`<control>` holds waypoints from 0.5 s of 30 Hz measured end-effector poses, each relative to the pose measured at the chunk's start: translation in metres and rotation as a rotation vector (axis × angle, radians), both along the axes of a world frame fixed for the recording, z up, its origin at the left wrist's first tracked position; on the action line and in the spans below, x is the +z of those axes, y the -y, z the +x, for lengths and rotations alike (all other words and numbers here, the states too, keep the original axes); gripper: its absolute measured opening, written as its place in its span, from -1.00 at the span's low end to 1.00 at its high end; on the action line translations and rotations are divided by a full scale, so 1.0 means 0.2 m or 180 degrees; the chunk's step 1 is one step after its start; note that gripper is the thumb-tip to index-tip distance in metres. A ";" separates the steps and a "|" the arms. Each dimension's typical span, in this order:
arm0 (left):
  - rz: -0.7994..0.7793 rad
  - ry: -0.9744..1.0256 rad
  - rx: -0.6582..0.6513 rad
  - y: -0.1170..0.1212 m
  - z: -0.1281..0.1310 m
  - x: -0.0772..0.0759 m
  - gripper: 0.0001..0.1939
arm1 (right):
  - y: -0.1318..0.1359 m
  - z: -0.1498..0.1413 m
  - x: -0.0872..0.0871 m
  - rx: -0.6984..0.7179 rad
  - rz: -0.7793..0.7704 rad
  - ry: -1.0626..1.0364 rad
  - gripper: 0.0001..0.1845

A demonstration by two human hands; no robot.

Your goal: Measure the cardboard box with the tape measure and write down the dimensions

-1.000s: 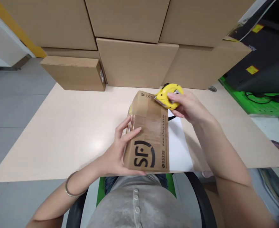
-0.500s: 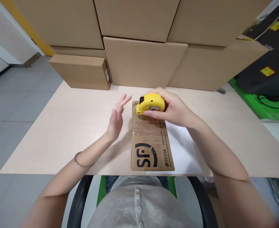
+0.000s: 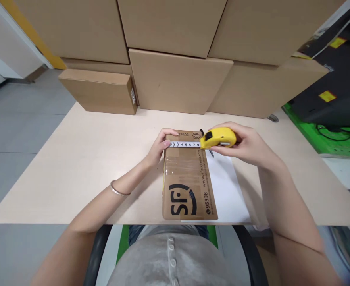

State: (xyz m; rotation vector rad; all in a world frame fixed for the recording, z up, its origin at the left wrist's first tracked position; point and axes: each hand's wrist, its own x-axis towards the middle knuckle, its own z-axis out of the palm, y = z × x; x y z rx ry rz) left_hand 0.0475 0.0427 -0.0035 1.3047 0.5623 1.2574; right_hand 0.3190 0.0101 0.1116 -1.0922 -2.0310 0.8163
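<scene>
A brown cardboard box (image 3: 181, 178) with SF print lies on the desk in front of me. My right hand (image 3: 243, 143) is closed around a yellow tape measure (image 3: 222, 137) above the box's right edge. Its white blade (image 3: 185, 144) runs left across the far part of the box, with numbers up to 8 showing. My left hand (image 3: 160, 147) pinches the blade's end at the box's left edge, thumb on top. White paper (image 3: 228, 190) sticks out from under the box on the right. A thin dark object (image 3: 211, 153), perhaps a pen, is partly hidden beneath the tape measure.
Large cardboard boxes (image 3: 177, 79) are stacked along the back of the desk (image 3: 74, 171). A smaller box (image 3: 100, 91) stands at the back left. On the right, a black machine (image 3: 335, 91) stands on a green surface (image 3: 326, 137). The desk's front edge is close to my body.
My right hand has moved right with the tape measure, and the blade is now pulled out across the box. My left hand has gone from open in the air to pinching the blade's end.
</scene>
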 end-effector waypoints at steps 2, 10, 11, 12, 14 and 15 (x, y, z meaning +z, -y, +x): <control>-0.0036 -0.0002 -0.0011 0.00 0.00 0.00 -0.63 | 0.02 0.06 -0.02 -0.0160 -0.0116 -0.0064 -0.68; -0.0124 -0.0100 0.0007 0.00 0.01 0.01 -0.62 | 0.04 0.07 -0.03 -0.0285 -0.0181 0.0033 -0.72; -0.0126 -0.0117 0.0014 0.00 0.00 0.01 -0.62 | 0.04 0.07 0.00 -0.0251 -0.0182 0.0101 -0.73; -0.0116 -0.0136 0.0031 0.00 0.00 0.01 -0.61 | 0.04 0.07 0.02 -0.0201 -0.0176 0.0189 -0.73; -0.0063 -0.0199 0.0074 -0.01 -0.01 0.01 -0.59 | 0.03 0.03 0.07 -0.0080 -0.0098 0.0395 -0.72; -0.0027 -0.0245 0.0081 -0.01 -0.01 0.01 -0.57 | 0.01 0.00 0.09 -0.0016 -0.0025 0.0492 -0.71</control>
